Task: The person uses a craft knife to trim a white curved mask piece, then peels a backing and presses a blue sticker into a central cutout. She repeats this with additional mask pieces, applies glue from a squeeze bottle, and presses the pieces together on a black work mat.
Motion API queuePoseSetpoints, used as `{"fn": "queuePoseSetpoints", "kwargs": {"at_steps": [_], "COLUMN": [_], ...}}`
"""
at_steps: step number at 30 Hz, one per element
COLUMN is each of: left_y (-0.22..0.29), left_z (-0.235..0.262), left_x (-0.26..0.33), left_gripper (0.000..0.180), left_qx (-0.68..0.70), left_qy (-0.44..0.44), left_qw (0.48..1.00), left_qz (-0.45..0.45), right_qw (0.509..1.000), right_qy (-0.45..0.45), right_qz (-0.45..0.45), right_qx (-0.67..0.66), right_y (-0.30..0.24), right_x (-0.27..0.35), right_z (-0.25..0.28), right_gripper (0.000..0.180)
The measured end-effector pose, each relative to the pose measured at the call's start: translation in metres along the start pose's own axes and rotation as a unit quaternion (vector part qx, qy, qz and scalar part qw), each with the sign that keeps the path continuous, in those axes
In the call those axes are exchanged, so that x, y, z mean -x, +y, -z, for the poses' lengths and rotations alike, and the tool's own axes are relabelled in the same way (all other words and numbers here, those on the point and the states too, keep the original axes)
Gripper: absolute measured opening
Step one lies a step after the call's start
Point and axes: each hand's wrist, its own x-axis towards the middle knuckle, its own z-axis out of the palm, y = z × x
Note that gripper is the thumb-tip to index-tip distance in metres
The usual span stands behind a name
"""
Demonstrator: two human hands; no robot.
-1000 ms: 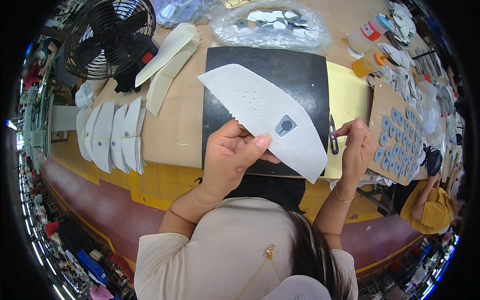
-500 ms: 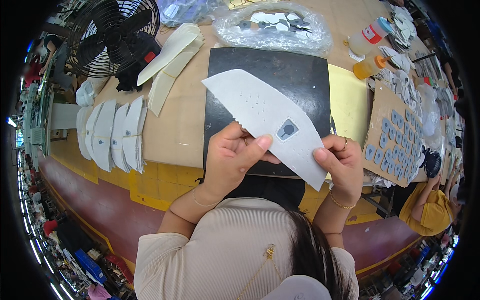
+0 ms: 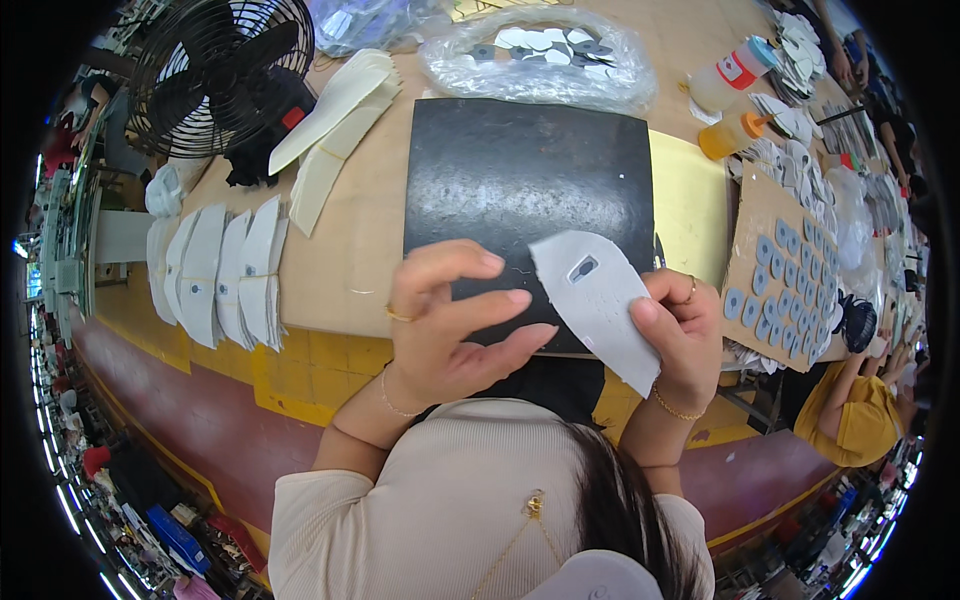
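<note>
A white cut fabric panel (image 3: 600, 305) with a small grey stitched patch is pinched by its lower right edge in my right hand (image 3: 685, 335). It tilts above the near right part of a black mat (image 3: 530, 165), its far end curling toward me. To the left of the panel, my left hand (image 3: 455, 310) hangs with its fingers spread and nothing in them. A narrow gap lies between those fingertips and the panel's left edge.
Banded stacks of white panels (image 3: 215, 275) stand left, below a black fan (image 3: 222, 75). A plastic bag of cut pieces (image 3: 540, 55) lies beyond the mat. Right are a yellow sheet (image 3: 690, 190), a yellow-orange bottle (image 3: 732, 136) and cardboard with grey patches (image 3: 780, 270).
My left hand has let go of the panel and opened its fingers. The panel, held only by my right hand, has turned and bent, so its far end sits further right and nearer.
</note>
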Motion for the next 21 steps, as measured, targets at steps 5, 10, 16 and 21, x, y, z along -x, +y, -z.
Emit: {"fn": "queuePoseSetpoints", "kwargs": {"at_steps": [5,10,16,21], "left_y": [-0.022,-0.015,0.004,0.012], "left_z": [0.000,-0.010,-0.012,-0.005], "left_x": [0.011,0.006,-0.004,-0.013], "left_gripper": [0.070,0.072,0.051,0.030], "left_qx": [0.058,0.514,0.543,0.501], "left_qy": [0.091,0.075,0.047,0.084], "left_qw": [0.992,0.755,0.712,0.756], "left_qz": [0.066,0.400,0.443,0.412], "right_qw": [0.990,0.978,0.977,0.979], "right_qy": [-0.016,-0.053,-0.074,-0.078], "right_qz": [0.129,0.180,0.187,0.178], "right_qx": [-0.052,-0.092,-0.075,-0.059], "right_y": [0.014,0.021,0.024,0.023], "right_x": [0.002,0.002,0.002,0.002], "right_z": [0.009,0.014,0.020,0.023], "right_gripper": [0.016,0.018,0.019,0.020]}}
